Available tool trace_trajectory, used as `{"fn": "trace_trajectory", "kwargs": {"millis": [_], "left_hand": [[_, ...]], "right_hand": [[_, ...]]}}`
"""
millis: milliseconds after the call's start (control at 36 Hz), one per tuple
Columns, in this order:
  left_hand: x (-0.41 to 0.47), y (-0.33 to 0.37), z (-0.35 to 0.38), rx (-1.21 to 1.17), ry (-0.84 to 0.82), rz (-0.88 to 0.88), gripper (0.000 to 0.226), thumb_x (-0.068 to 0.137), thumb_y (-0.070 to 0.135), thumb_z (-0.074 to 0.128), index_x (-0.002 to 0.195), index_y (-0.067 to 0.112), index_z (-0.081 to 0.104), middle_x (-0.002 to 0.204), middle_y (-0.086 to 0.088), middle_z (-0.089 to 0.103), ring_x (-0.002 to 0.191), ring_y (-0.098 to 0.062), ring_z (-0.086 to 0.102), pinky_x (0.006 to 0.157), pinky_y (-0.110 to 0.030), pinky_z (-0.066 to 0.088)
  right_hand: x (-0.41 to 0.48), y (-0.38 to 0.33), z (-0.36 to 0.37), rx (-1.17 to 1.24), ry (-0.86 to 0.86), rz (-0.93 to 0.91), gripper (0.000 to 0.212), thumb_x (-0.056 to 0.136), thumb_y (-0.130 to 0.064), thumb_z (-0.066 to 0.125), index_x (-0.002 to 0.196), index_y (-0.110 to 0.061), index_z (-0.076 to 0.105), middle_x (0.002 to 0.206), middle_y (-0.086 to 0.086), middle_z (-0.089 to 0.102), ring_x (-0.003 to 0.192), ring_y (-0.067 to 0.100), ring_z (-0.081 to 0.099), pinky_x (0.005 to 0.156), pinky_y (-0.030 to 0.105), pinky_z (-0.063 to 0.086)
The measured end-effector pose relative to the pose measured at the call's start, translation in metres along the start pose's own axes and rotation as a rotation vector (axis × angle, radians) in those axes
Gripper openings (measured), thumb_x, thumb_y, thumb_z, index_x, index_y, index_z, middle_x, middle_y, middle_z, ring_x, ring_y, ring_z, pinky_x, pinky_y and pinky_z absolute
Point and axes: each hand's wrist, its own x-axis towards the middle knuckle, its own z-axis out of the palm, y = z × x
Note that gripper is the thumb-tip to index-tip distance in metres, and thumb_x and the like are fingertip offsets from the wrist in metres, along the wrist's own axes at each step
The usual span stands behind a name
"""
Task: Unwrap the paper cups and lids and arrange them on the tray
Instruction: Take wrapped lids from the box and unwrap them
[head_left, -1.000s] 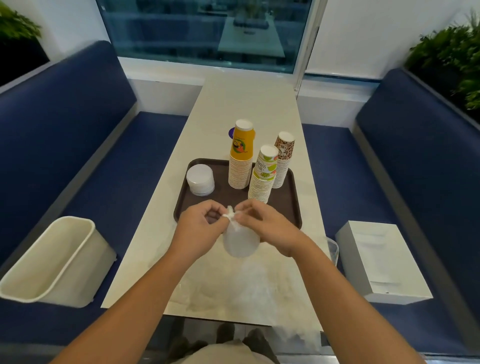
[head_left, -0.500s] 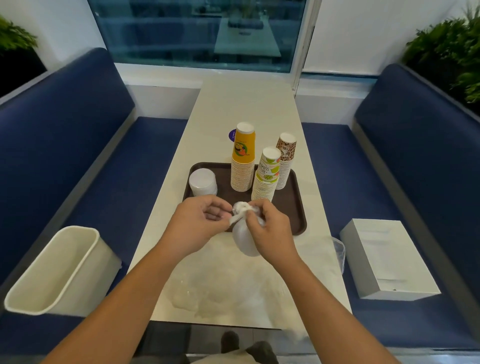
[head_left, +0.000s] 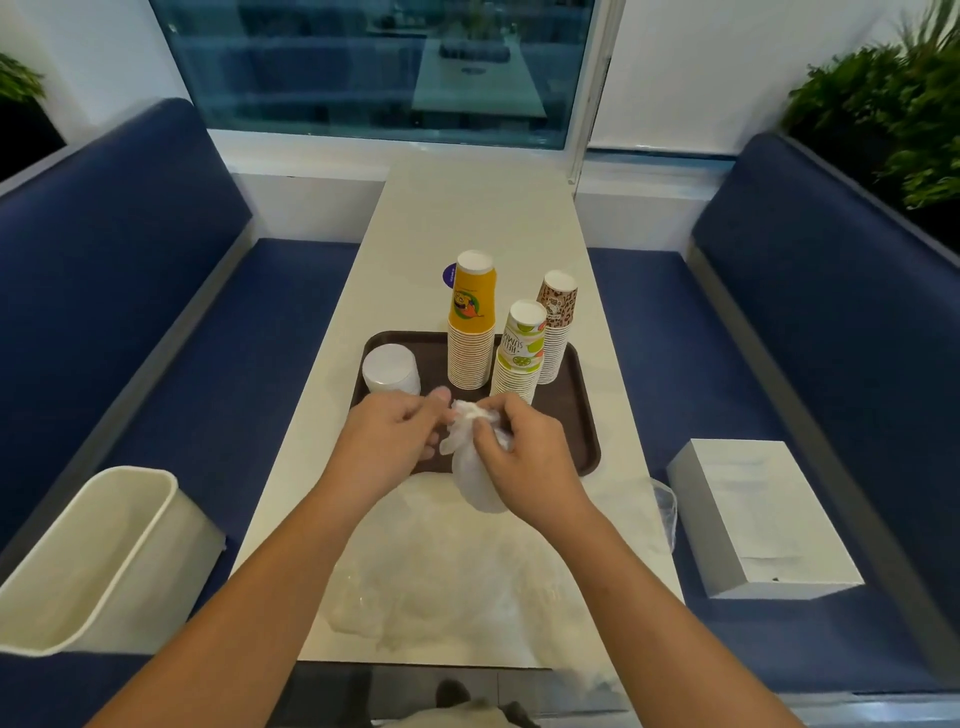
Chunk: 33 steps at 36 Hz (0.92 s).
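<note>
Both hands meet over the near edge of the brown tray (head_left: 577, 415), at its 6 o'clock. The right hand (head_left: 524, 457) grips a white plastic-wrapped bundle (head_left: 475, 486) by the neck, its fingers (head_left: 496, 410) curled tight round the bunched wrap. The left hand (head_left: 395, 441) pinches the twisted top of the wrap between thumb and curled fingers. The bundle hangs upright between the hands. I cannot tell whether its bottom touches the desk (head_left: 467, 208).

On the tray, a short pile of white lids (head_left: 390, 369) sits at 9 o'clock. Three upside-down cup stacks stand toward 12 o'clock:
- The orange stack (head_left: 471, 322) is the tallest.
- The green stack (head_left: 519, 358) is just beside it at 4 o'clock.
- The brown spotted stack (head_left: 555, 322) is behind the green one.

Loose clear plastic (head_left: 441, 571) lies crumpled on the desk at the tray's 6 o'clock. A cream bin (head_left: 88, 561) sits on the blue bench at 8 o'clock, and a white box (head_left: 758, 519) lies on the other bench at 4 o'clock.
</note>
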Motion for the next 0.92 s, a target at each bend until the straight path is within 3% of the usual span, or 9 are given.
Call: {"fn": "trace_trajectory", "kwargs": {"millis": [83, 194, 306, 500, 583, 667, 750, 833, 917], "left_hand": [[0.004, -0.003, 0.002, -0.042, -0.052, 0.056, 0.007, 0.091, 0.024, 0.079, 0.096, 0.027, 0.082, 0.081, 0.012, 0.078, 0.078, -0.005, 0.074, 0.069, -0.02, 0.059], [0.009, -0.001, 0.009, -0.022, -0.016, 0.117, 0.018, 0.087, 0.023, 0.084, 0.104, 0.027, 0.082, 0.084, 0.014, 0.078, 0.082, 0.001, 0.073, 0.068, -0.013, 0.055], [0.012, 0.0, 0.018, 0.124, 0.099, 0.184, 0.016, 0.087, 0.023, 0.084, 0.102, 0.022, 0.083, 0.079, 0.021, 0.071, 0.079, 0.011, 0.066, 0.065, -0.002, 0.047], [0.013, 0.001, 0.032, 0.168, 0.099, 0.114, 0.011, 0.089, 0.031, 0.08, 0.097, 0.022, 0.081, 0.078, 0.016, 0.071, 0.073, 0.002, 0.066, 0.062, -0.006, 0.047], [0.018, -0.001, 0.03, 0.003, -0.025, -0.086, 0.011, 0.094, 0.027, 0.072, 0.095, 0.022, 0.081, 0.077, 0.011, 0.071, 0.072, -0.006, 0.061, 0.065, -0.022, 0.048], [0.023, -0.003, 0.026, -0.449, -0.225, -0.351, 0.022, 0.095, 0.01, 0.062, 0.077, 0.014, 0.073, 0.069, 0.001, 0.052, 0.061, -0.009, 0.041, 0.06, -0.024, 0.035], [0.023, -0.008, 0.025, -0.73, -0.331, -0.477, 0.02, 0.094, 0.006, 0.059, 0.077, 0.015, 0.065, 0.067, 0.001, 0.045, 0.057, -0.008, 0.037, 0.055, -0.023, 0.029], [0.021, -0.012, 0.025, -0.837, -0.405, -0.546, 0.016, 0.086, 0.008, 0.066, 0.074, 0.016, 0.059, 0.068, 0.002, 0.044, 0.056, -0.009, 0.038, 0.052, -0.022, 0.033], [0.022, -0.016, 0.024, -0.783, -0.413, -0.544, 0.013, 0.078, 0.017, 0.081, 0.086, 0.013, 0.072, 0.074, 0.0, 0.053, 0.06, -0.008, 0.045, 0.054, -0.019, 0.04]], "right_hand": [[0.005, 0.0, -0.001, 0.011, 0.001, 0.043, 0.012, 0.1, -0.027, 0.061, 0.109, -0.02, 0.066, 0.092, -0.012, 0.065, 0.086, 0.002, 0.062, 0.066, 0.01, 0.044], [0.012, 0.002, -0.004, 0.064, -0.023, 0.076, 0.008, 0.1, -0.027, 0.062, 0.105, -0.023, 0.067, 0.089, -0.019, 0.064, 0.087, -0.01, 0.06, 0.062, 0.003, 0.041], [0.015, 0.004, -0.006, 0.122, -0.069, 0.065, 0.01, 0.101, -0.025, 0.061, 0.108, -0.025, 0.069, 0.094, -0.018, 0.067, 0.092, -0.008, 0.06, 0.066, 0.003, 0.041], [0.016, 0.01, -0.009, 0.13, -0.114, 0.039, 0.008, 0.102, -0.023, 0.06, 0.105, -0.027, 0.066, 0.096, -0.02, 0.067, 0.093, -0.007, 0.06, 0.069, 0.004, 0.042], [0.016, 0.013, -0.01, 0.124, -0.152, 0.041, 0.008, 0.102, -0.022, 0.06, 0.106, -0.025, 0.067, 0.096, -0.019, 0.066, 0.094, -0.006, 0.06, 0.07, 0.005, 0.043], [0.017, 0.017, -0.016, 0.144, -0.195, 0.027, 0.008, 0.101, -0.021, 0.063, 0.107, -0.022, 0.067, 0.097, -0.02, 0.066, 0.095, -0.005, 0.059, 0.074, 0.006, 0.043], [0.02, 0.018, -0.024, 0.19, -0.234, 0.027, 0.007, 0.101, -0.022, 0.065, 0.107, -0.022, 0.065, 0.099, -0.015, 0.068, 0.093, -0.001, 0.062, 0.079, 0.014, 0.046], [0.024, 0.017, -0.027, 0.231, -0.263, 0.035, 0.01, 0.101, -0.019, 0.064, 0.111, -0.019, 0.062, 0.096, -0.001, 0.07, 0.088, 0.004, 0.063, 0.08, 0.02, 0.048], [0.025, 0.018, -0.028, 0.133, -0.287, -0.015, 0.028, 0.101, -0.018, 0.061, 0.126, -0.028, 0.052, 0.101, 0.003, 0.068, 0.093, 0.01, 0.063, 0.081, 0.022, 0.048]]}}
